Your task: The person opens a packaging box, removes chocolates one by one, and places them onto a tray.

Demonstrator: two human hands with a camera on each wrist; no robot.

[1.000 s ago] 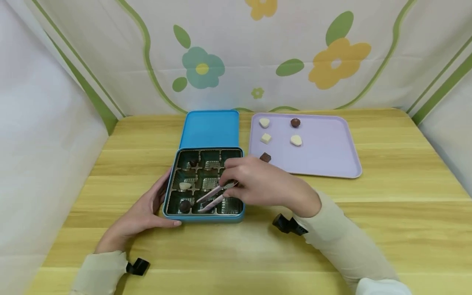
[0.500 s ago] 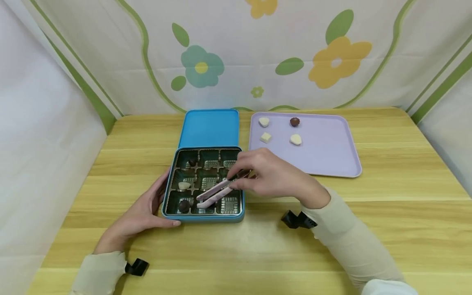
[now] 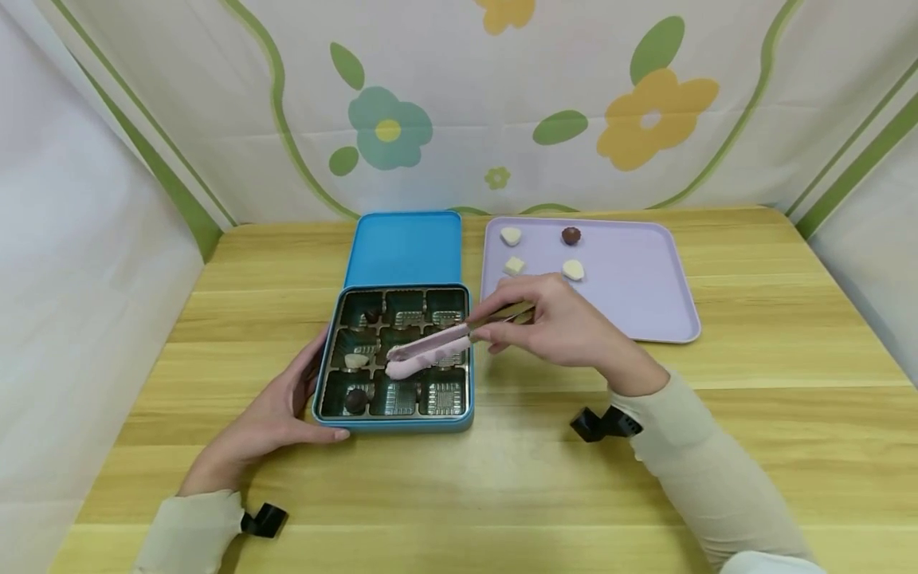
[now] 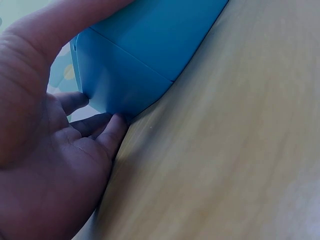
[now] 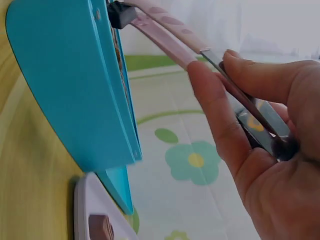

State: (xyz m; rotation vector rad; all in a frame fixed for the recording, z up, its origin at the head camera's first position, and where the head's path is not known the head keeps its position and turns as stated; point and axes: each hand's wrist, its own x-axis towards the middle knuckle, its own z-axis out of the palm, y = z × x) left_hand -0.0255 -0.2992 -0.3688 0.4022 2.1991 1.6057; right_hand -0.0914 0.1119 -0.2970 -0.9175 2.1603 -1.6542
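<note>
My right hand (image 3: 548,323) holds pink-tipped tongs (image 3: 430,348), their ends close together over the middle of a blue tin (image 3: 393,426). In the right wrist view, a dark chocolate (image 5: 121,14) is pinched between the tong ends, above the tin's rim. My left hand (image 3: 276,414) steadies the tin's front left corner, thumb along the front and fingers against the left side. A divided tray inside the tin has a dark chocolate (image 3: 356,400) at front left, a white chocolate (image 3: 356,361) at middle left and a small dark chocolate (image 3: 371,316) at back left.
The blue lid (image 3: 405,251) lies behind the tin. To the right, a lilac tray (image 3: 631,307) bears several chocolates, among them a round brown chocolate (image 3: 570,236) and a white chocolate (image 3: 573,270). A brown chocolate (image 5: 101,227) on it shows in the right wrist view.
The tongs have closed and risen from the front middle compartment, moving back over the centre with the dark chocolate. My right hand has shifted right and back; the left hand stays on the tin.
</note>
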